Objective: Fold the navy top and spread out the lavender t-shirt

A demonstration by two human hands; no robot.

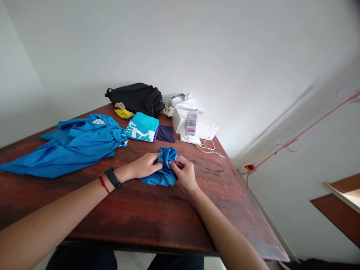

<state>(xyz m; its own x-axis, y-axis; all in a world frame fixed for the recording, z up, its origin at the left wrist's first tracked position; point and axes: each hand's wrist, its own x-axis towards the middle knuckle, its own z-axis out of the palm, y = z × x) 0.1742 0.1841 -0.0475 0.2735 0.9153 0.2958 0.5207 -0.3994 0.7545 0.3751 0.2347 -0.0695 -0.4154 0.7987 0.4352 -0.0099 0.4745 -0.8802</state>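
A small bunched piece of blue cloth [165, 178] rests on the wooden table [135, 217], crumpled between both hands. My left hand [147, 165] grips its left side, the thumb lying over the folds. From the right, my right hand [184, 172] pinches the cloth between thumb and fingers. Some of the fingertips are hidden behind the fabric. To the left lies a larger rumpled blue garment [84, 144] with a white logo, apart from my hands. Behind the cloth sit a folded turquoise garment with white print [143, 127] and a folded dark navy cloth [165, 134].
A black bag [135, 97] stands at the back by the wall, with a yellow item [123, 113] before it. Right of it are a white box [206, 129], a phone-like device on a stand [191, 125] and a white cable [209, 147]. A pink rack [292, 140] stands beyond the right edge.
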